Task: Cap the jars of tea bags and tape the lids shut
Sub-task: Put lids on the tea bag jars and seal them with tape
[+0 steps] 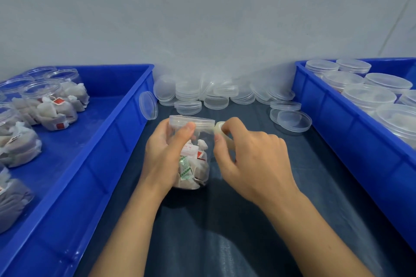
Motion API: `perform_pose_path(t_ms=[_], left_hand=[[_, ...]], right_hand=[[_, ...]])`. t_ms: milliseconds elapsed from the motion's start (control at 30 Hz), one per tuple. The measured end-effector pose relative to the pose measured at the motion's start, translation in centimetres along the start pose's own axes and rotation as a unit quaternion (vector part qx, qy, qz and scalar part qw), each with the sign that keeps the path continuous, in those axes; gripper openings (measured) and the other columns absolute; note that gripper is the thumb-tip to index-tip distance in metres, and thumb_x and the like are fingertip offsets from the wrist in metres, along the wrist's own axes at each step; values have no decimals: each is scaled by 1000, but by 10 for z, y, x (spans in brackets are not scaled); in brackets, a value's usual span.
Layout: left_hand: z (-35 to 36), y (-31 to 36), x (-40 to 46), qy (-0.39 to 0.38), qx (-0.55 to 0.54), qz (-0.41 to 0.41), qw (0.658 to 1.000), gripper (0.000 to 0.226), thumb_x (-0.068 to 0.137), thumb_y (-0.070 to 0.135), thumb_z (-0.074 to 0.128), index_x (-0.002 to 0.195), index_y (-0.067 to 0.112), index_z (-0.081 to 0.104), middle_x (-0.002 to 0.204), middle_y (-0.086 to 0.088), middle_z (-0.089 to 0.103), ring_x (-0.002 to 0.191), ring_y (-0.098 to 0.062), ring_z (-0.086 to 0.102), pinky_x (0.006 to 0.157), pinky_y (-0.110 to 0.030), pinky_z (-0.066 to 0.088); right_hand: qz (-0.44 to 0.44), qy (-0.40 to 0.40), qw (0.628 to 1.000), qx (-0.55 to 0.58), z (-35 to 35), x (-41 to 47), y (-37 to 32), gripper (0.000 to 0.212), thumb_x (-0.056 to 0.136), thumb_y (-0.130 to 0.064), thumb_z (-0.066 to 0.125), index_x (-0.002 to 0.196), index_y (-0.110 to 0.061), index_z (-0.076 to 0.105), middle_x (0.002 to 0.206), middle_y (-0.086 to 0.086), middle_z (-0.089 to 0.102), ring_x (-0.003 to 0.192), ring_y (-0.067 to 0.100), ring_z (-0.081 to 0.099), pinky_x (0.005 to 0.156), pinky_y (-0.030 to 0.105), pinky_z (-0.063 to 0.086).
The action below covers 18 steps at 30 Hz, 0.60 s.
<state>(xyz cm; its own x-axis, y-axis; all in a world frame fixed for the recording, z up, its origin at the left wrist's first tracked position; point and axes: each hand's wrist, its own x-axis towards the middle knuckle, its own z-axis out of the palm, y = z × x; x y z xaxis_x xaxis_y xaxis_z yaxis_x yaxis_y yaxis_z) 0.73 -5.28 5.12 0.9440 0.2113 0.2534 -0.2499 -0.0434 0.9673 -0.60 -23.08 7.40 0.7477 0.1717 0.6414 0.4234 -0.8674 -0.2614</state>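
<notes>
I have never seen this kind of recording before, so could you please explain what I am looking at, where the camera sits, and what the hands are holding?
There is no machine here. One wide-angle camera is worn on a person's head and looks forward and down at their two bare hands.

The left hand grips a clear capped jar of tea bags standing on the dark cloth. The right hand holds a small roll of clear tape against the jar just below its lid, apparently to tape the lid shut.

To the left, a blue bin holds open jars of tea bags, none capped yet. To the right, a second blue bin holds capped jars. Against the wall between them lies a pile of loose clear lids.
</notes>
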Motion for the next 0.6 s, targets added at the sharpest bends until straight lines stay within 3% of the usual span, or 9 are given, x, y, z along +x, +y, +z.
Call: perform_pose_path(t_ms=[100,233,367,500,600], left_hand=[[1,-4,1,6,-36,2,999,49,86,52,73,119,15,72,113,-16,78,108,-38,74,101,-66,54],[6,-5,-2,20,-30,16,999,50,85,50,74,125,19,68,117,-8,78,110,-30,75,100,-59,57],[9,-6,-4,40,16,58,997,58,85,51,74,134,24,62,126,1,74,119,-21,71,104,-55,54],[11,-8,-4,57,61,93,992,68,82,56,74,141,26,55,135,2,68,126,-20,66,106,-55,52],[13,-9,-6,45,70,100,992,69,83,56,71,142,25,54,137,0,65,128,-21,64,107,-55,52]], right_hand=[[1,3,1000,2,0,1,-4,28,97,-44,43,106,-22,59,49,-11,34,43,26,32,46,29,21],[-10,-22,1000,-20,4,-1,-1,29,97,-42,42,112,-30,64,59,-3,60,50,36,50,50,33,24],[1,-20,1000,3,5,-2,3,39,95,-39,44,124,-37,70,58,-2,61,53,37,53,52,33,26],[34,-78,996,33,7,-1,5,56,92,-43,28,141,-47,55,74,-3,67,68,35,49,62,39,34],[52,-109,992,44,7,1,4,64,88,-42,23,146,-48,49,69,-4,54,70,33,45,65,41,34]])
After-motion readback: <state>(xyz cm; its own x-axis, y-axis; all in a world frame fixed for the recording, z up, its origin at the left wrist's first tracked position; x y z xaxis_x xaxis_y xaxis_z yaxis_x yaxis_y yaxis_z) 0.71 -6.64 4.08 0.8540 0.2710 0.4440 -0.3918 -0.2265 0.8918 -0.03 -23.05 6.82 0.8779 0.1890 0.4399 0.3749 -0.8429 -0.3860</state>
